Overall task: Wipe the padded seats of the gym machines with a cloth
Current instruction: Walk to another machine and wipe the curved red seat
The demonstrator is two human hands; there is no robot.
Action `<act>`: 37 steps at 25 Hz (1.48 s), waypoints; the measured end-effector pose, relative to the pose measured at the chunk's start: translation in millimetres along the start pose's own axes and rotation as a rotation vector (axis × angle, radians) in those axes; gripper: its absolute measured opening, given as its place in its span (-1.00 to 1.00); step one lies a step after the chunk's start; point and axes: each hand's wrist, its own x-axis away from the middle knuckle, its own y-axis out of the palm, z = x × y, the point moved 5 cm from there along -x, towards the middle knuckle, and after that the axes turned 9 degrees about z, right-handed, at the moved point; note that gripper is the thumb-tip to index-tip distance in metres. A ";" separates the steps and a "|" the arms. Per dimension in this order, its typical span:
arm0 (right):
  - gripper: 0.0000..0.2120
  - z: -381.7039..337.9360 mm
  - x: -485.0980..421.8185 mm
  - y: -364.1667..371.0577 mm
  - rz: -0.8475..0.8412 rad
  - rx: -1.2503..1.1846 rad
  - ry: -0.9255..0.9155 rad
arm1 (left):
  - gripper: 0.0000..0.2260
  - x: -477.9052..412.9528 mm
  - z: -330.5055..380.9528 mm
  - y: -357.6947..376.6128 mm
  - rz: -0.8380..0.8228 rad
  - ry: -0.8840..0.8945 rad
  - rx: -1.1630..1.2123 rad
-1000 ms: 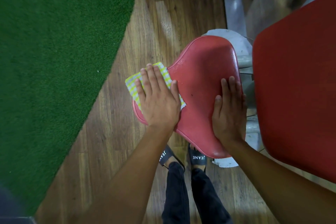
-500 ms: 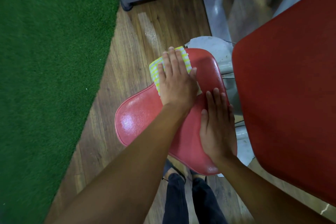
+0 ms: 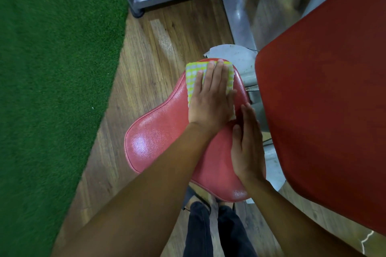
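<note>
A red padded seat (image 3: pixel 158 142) sits low in front of me, its near left part shiny. My left hand (image 3: pixel 211 102) lies flat on a yellow-and-white checked cloth (image 3: pixel 193 75), pressing it onto the seat's far end. The cloth sticks out past my fingers on the left and at the far edge. My right hand (image 3: pixel 247 146) rests flat on the seat's right side, fingers together, holding nothing. A larger red back pad (image 3: pixel 325 115) stands to the right of the seat.
Green artificial turf (image 3: pixel 52 79) covers the floor to the left; wood-look flooring (image 3: pixel 146 48) runs under the seat. A grey metal machine frame (image 3: pixel 236 10) stands beyond the seat. My legs in dark trousers (image 3: pixel 208 229) are below the seat.
My left hand has slid the cloth from the seat's near left edge across to its far end. My right hand stays on the seat's right side.
</note>
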 end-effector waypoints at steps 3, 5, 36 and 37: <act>-0.51 3.1 -3.8 -3.2 -0.025 -0.177 0.056 | -0.47 39.4 9.2 -9.1 -0.036 0.009 -0.015; -0.55 3.7 -7.1 -7.3 -0.070 -0.254 0.079 | -0.46 67.8 14.9 -14.5 -0.064 -0.038 -0.010; -0.44 -91.1 12.2 22.9 -0.300 0.609 -0.129 | -0.53 140.1 -86.0 -66.2 -0.004 -0.340 -0.022; -0.46 -93.7 7.9 12.5 -0.328 0.548 -0.101 | -0.53 139.2 -85.9 -67.9 -0.026 -0.339 -0.015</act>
